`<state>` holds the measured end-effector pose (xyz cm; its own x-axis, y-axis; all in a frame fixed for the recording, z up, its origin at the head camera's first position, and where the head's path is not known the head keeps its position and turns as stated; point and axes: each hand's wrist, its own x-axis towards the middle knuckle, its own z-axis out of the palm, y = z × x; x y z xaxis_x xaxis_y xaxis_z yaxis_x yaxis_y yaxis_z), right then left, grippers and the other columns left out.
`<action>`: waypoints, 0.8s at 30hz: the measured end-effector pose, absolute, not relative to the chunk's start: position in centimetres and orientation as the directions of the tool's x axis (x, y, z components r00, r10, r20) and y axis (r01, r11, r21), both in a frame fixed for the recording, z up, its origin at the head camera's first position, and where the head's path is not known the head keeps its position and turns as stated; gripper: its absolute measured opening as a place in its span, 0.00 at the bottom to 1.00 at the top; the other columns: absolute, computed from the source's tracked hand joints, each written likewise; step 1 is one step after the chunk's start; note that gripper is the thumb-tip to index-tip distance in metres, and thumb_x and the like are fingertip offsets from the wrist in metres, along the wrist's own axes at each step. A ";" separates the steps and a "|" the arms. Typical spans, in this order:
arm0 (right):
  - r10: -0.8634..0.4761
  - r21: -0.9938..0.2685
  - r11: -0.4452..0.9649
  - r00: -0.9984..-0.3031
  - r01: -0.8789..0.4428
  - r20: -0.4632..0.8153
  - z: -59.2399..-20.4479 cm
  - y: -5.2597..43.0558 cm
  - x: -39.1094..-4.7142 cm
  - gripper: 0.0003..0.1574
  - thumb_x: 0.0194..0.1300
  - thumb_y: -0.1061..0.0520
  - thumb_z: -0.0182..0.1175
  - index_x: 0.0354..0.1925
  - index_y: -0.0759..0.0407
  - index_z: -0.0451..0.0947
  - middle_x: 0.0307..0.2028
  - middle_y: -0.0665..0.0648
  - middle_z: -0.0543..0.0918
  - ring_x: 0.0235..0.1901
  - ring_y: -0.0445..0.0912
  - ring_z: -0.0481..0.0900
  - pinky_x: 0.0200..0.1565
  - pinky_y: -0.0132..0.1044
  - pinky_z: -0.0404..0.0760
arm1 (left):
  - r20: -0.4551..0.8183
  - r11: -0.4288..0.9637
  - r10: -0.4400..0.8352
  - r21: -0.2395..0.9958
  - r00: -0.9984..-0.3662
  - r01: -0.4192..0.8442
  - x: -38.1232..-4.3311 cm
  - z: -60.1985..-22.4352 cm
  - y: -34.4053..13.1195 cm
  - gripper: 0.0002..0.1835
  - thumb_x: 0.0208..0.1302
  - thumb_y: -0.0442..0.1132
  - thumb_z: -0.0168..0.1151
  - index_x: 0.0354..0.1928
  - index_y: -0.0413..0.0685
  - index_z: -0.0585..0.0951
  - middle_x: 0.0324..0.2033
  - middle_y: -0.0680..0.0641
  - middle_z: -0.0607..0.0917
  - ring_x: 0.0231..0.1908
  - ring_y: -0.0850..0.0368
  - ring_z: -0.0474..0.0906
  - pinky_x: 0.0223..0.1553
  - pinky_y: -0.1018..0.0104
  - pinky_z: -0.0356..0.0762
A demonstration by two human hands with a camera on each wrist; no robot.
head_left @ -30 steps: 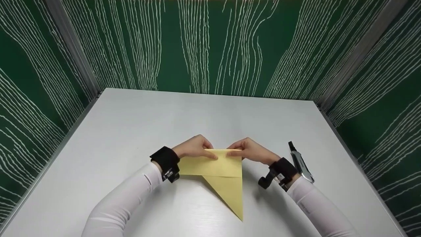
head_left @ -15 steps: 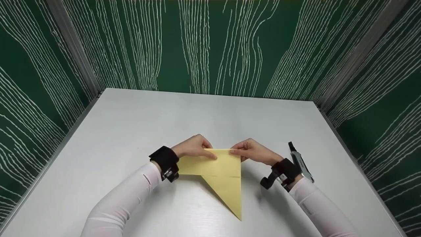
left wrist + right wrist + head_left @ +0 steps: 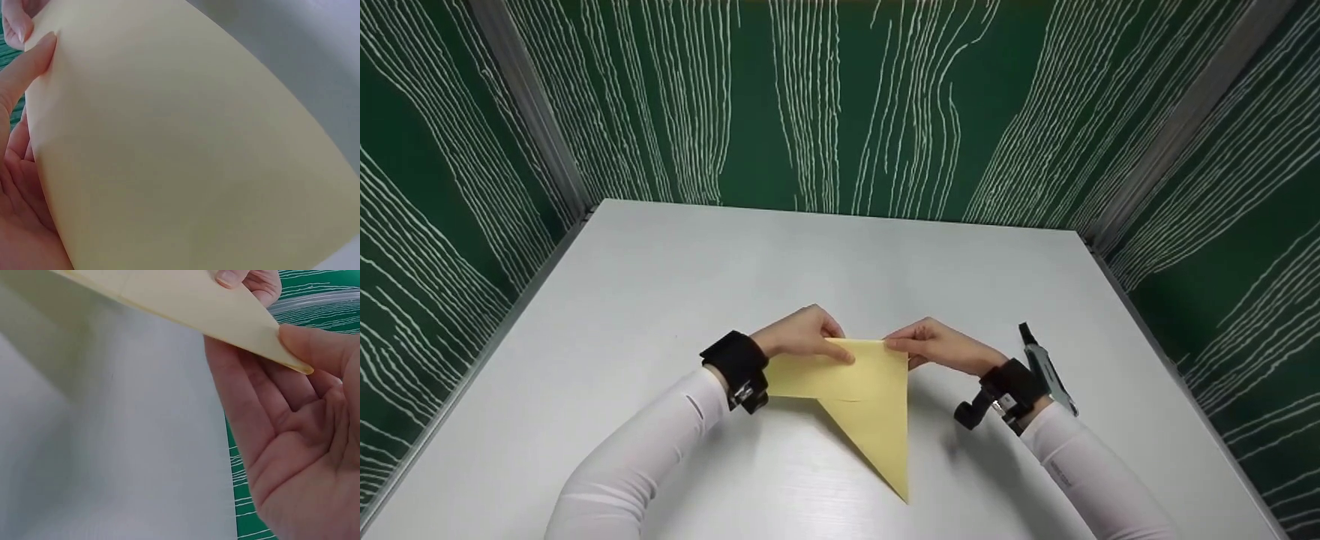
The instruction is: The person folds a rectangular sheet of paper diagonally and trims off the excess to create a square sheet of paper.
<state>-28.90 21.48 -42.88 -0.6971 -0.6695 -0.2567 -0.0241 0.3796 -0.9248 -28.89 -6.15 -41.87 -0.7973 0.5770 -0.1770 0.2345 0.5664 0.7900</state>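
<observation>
One bare left hand (image 3: 802,335) and one right hand (image 3: 941,349) pinch one folded yellow paper sheet (image 3: 874,420), tip and long axis toward the person (image 3: 622,457).

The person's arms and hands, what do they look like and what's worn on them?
The left sleeve and right sleeve are long, white and close-fitting; the right has small dark marking, too small to read. Wide black bands, left and right, wrap the wrists, each bearing a small dark device. The left hand and right hand are gloveless.
</observation>
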 end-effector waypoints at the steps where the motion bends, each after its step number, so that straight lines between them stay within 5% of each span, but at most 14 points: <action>1: -0.659 -0.922 0.387 -0.707 -0.026 -0.256 -42.9 21.4 -28.9 0.26 0.78 0.52 0.56 0.62 0.69 0.79 0.44 0.45 0.90 0.42 0.36 0.87 0.46 0.32 0.88 | -0.179 0.568 0.575 0.790 -0.798 0.232 -28.9 -41.9 -6.1 0.14 0.59 0.43 0.77 0.39 0.39 0.91 0.25 0.54 0.88 0.21 0.69 0.73 0.26 0.78 0.68; 7: -0.575 -0.878 0.466 -0.791 -0.109 -0.207 -43.1 20.7 -29.0 0.20 0.74 0.50 0.60 0.51 0.63 0.87 0.35 0.42 0.89 0.33 0.34 0.83 0.38 0.33 0.86 | -0.173 0.566 0.583 0.787 -0.794 0.245 -29.0 -42.0 -5.9 0.13 0.59 0.43 0.77 0.38 0.39 0.91 0.26 0.54 0.88 0.22 0.69 0.72 0.26 0.78 0.68; 13: -0.589 -0.847 0.480 -0.799 -0.230 -0.117 -43.1 20.1 -28.8 0.16 0.74 0.52 0.61 0.45 0.62 0.90 0.29 0.41 0.86 0.27 0.32 0.76 0.31 0.28 0.78 | -0.159 0.562 0.594 0.783 -0.789 0.265 -29.1 -42.3 -5.8 0.12 0.59 0.43 0.76 0.38 0.40 0.91 0.28 0.51 0.90 0.22 0.70 0.72 0.27 0.79 0.67; 21: -0.619 -0.828 0.471 -0.783 -0.305 -0.064 -42.8 19.4 -28.7 0.15 0.75 0.56 0.60 0.51 0.61 0.88 0.44 0.60 0.91 0.35 0.32 0.78 0.42 0.23 0.77 | -0.144 0.551 0.605 0.786 -0.783 0.281 -29.1 -42.3 -5.6 0.13 0.59 0.41 0.76 0.38 0.38 0.91 0.31 0.45 0.92 0.22 0.71 0.72 0.27 0.79 0.67; 24: -0.593 -0.821 0.484 -0.804 -0.304 -0.052 -42.9 19.1 -28.8 0.13 0.73 0.56 0.62 0.48 0.61 0.89 0.41 0.60 0.91 0.33 0.33 0.77 0.40 0.24 0.76 | -0.141 0.552 0.609 0.782 -0.781 0.290 -29.1 -42.3 -5.5 0.13 0.59 0.42 0.76 0.38 0.38 0.91 0.33 0.42 0.93 0.22 0.72 0.72 0.27 0.80 0.67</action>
<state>-28.78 19.05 -42.92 -0.8035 -0.5930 -0.0517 -0.3044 0.4838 -0.8205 -29.12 -5.54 -42.28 -0.7807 0.6088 -0.1407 0.2896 0.5521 0.7818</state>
